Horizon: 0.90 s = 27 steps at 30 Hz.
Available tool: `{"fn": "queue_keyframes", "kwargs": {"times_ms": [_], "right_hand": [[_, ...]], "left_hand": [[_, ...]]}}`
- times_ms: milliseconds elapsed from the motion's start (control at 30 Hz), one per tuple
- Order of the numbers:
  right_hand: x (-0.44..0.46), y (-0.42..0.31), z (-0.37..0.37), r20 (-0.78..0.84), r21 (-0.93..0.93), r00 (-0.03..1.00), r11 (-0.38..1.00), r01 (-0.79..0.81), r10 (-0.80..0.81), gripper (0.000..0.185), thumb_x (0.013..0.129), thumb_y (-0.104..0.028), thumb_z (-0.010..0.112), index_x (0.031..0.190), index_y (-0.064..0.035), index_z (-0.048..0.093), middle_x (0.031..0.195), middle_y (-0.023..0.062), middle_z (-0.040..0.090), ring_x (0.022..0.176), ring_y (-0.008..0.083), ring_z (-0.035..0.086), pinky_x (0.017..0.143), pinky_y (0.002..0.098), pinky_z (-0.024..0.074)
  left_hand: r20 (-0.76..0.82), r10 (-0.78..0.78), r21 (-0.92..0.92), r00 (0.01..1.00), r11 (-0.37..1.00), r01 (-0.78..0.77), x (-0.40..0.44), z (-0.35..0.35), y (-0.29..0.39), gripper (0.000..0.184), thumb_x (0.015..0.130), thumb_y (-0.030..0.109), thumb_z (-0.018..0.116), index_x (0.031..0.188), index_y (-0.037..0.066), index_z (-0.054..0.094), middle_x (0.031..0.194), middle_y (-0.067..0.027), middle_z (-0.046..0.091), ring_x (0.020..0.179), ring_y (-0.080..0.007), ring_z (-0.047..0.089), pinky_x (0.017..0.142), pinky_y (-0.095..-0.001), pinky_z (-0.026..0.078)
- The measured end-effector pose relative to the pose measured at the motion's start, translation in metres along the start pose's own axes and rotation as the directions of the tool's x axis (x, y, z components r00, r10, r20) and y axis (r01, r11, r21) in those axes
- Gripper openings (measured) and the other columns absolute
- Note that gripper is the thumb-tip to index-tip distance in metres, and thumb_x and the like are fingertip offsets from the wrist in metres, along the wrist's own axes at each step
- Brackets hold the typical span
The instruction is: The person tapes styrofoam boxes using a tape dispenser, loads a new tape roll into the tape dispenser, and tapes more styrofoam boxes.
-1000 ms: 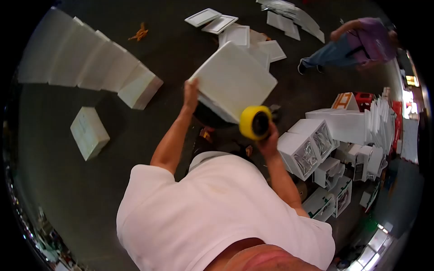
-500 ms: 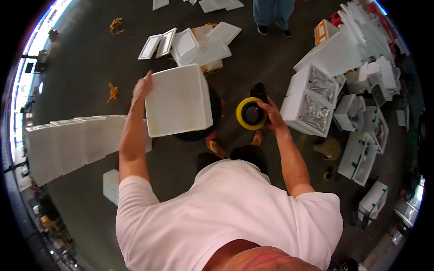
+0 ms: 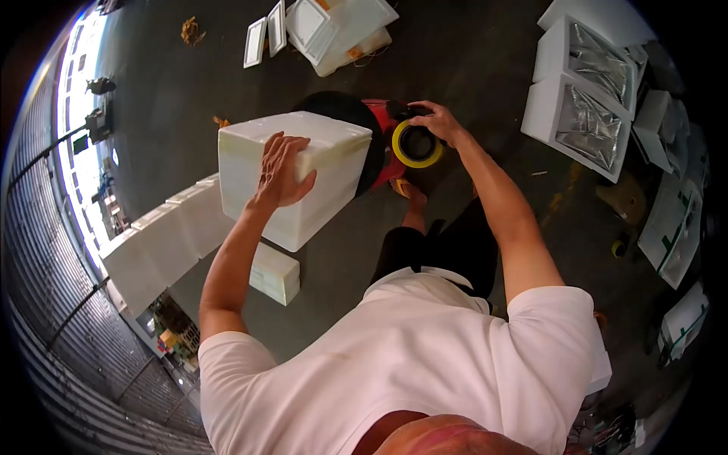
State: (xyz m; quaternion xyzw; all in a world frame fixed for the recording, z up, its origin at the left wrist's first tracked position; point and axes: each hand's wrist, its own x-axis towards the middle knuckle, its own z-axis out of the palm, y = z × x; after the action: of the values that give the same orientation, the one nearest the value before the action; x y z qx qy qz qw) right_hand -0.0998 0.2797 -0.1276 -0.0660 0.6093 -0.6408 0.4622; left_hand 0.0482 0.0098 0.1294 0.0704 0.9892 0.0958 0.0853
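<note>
A white foam box (image 3: 303, 189) stands on a round black surface (image 3: 356, 110) in front of me, to the left. My left hand (image 3: 284, 173) lies against the box's near side, fingers stretched out and thumb apart. My right hand (image 3: 438, 123) is closed on a tape dispenser (image 3: 398, 112), whose grip is dark. The dispenser carries a yellow-edged tape roll (image 3: 425, 159). Something red (image 3: 377, 108) shows beside the black surface, just left of the dispenser.
A row of white foam boxes (image 3: 163, 243) stands at left, with a smaller foam block (image 3: 274, 273) nearer. Foam lids (image 3: 311, 26) lie ahead on the floor. Foil-lined boxes (image 3: 591, 125) and other foam boxes (image 3: 671, 227) stand at right.
The box has turned and now rests on the black surface. My left hand has shifted from its far left edge onto its side. The tape dispenser has come nearer the box.
</note>
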Motion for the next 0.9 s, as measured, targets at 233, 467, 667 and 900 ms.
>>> {"fn": "queue_keyframes", "kwargs": {"times_ms": [233,467,667,900], "right_hand": [[0.084,0.007,0.031,0.255,-0.162,0.961,0.975,0.154,-0.109,0.049,0.074,-0.023,0.078,0.120,-0.0101,0.068,0.114,0.0114,0.067,0.110,0.0213,0.060,0.094,0.0331,0.0482],[0.116,-0.014,0.044,0.631,-0.377,0.772,0.901,0.216,0.079,0.055,0.074,-0.027,0.078,0.123,-0.0074,0.065,0.109,0.0107,0.068,0.099,0.0193,0.063,0.086,0.0318,0.0494],[0.031,0.025,0.039,0.499,-0.319,0.867,0.930,0.181,0.002,0.058,0.073,-0.024,0.078,0.126,-0.0054,0.062,0.120,0.0130,0.065,0.112,0.0222,0.058,0.096,0.0360,0.0447],[0.097,-0.001,0.050,0.394,-0.302,0.901,0.900,0.315,-0.183,0.049,0.076,-0.014,0.076,0.121,0.0004,0.064,0.119,0.0115,0.065,0.111,0.0172,0.058,0.094,0.0305,0.0459]], "left_hand": [[0.041,0.158,-0.054,0.987,0.986,-0.156,0.002,0.001,-0.001,0.050,0.062,0.014,0.075,0.107,0.008,0.053,0.107,-0.0111,0.061,0.103,-0.0305,0.056,0.106,-0.0484,0.035],[0.018,0.016,-0.016,1.000,1.000,-0.016,0.011,0.003,-0.019,0.044,0.065,0.016,0.074,0.104,0.008,0.056,0.104,-0.0133,0.060,0.103,-0.0334,0.056,0.095,-0.0454,0.039],[-0.195,-0.672,-0.090,0.714,0.737,0.670,0.051,0.006,-0.080,0.052,0.083,0.024,0.067,0.129,0.007,0.049,0.125,-0.0191,0.057,0.115,-0.0384,0.053,0.103,-0.0428,0.037],[-0.406,-0.212,0.001,0.889,0.973,0.233,0.041,-0.009,-0.124,0.065,0.076,0.033,0.074,0.133,0.013,0.051,0.126,-0.0162,0.058,0.120,-0.0342,0.051,0.104,-0.0459,0.038]]}}
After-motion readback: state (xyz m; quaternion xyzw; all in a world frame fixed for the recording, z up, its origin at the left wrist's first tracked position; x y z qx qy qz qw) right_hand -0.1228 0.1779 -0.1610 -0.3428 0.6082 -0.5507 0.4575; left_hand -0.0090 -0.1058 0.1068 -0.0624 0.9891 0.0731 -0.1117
